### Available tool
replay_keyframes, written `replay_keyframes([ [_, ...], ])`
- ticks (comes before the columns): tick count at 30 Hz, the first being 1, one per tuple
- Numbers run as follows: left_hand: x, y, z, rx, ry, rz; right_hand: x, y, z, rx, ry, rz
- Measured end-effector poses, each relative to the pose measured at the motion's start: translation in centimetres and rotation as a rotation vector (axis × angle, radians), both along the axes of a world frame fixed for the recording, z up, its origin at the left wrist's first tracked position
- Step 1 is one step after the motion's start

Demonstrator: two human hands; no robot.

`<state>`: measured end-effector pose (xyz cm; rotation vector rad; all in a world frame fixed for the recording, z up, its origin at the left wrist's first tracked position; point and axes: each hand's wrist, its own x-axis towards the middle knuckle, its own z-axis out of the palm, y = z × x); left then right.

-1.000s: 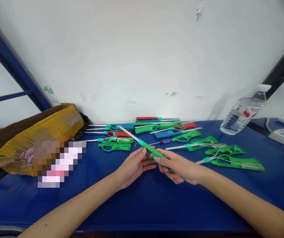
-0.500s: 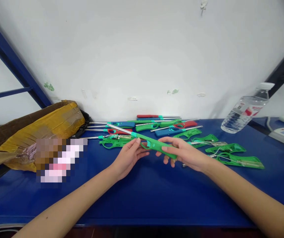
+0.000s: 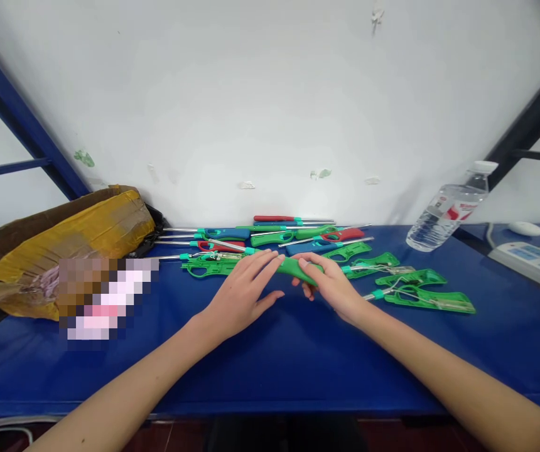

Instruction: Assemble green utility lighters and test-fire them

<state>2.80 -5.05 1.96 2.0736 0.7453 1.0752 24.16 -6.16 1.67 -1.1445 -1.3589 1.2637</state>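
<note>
My right hand [image 3: 333,285] is closed around the rear of a green stick lighter [image 3: 296,269], thumb on top and fingers curled beneath. The lighter's thin metal barrel points up and left, past my left hand [image 3: 239,295]. My left hand lies over the front of the lighter's handle with its fingers stretched out and its thumb apart, hiding the trigger area. Behind my left hand is an open green lighter shell [image 3: 208,269]. Right of my right hand lie several opened green lighter halves [image 3: 427,298] with metal barrels and inner parts exposed.
Several red, blue and green stick lighters [image 3: 272,238] lie along the wall. A taped cardboard box [image 3: 76,238] stands at the left, beside a pixelated patch. A tilted water bottle [image 3: 449,213], a power strip [image 3: 529,263] and a white mouse [image 3: 525,228] are at the right of the blue table [image 3: 270,370].
My left hand has turned from gripping beneath the lighter's front to lying over it with fingers extended. My right hand keeps its hold. The camera view has shifted slightly.
</note>
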Motion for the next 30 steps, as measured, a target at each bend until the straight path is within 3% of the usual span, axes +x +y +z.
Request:
replay_keyframes([
  [7,-0.6,2.0,0.3,0.194,0.220,-0.037,-0.9,-0.8,-0.3,0.045,0.001,0.093],
  [12,-1.6,3.5,2.2,0.204,0.305,-0.111,-0.7,-0.8,-0.4,0.012,0.062,0.153],
  [17,-4.7,7.5,4.0,0.226,0.397,0.029,-0.1,-0.4,-0.5,0.035,0.029,0.114],
  [22,-8.1,12.2,3.5,0.246,0.607,0.235,0.0,-0.2,-0.6,0.056,-0.044,0.099],
  [30,-9.3,15.9,2.3,0.318,0.863,0.247,0.0,-0.2,-1.3,0.082,-0.107,0.110],
])
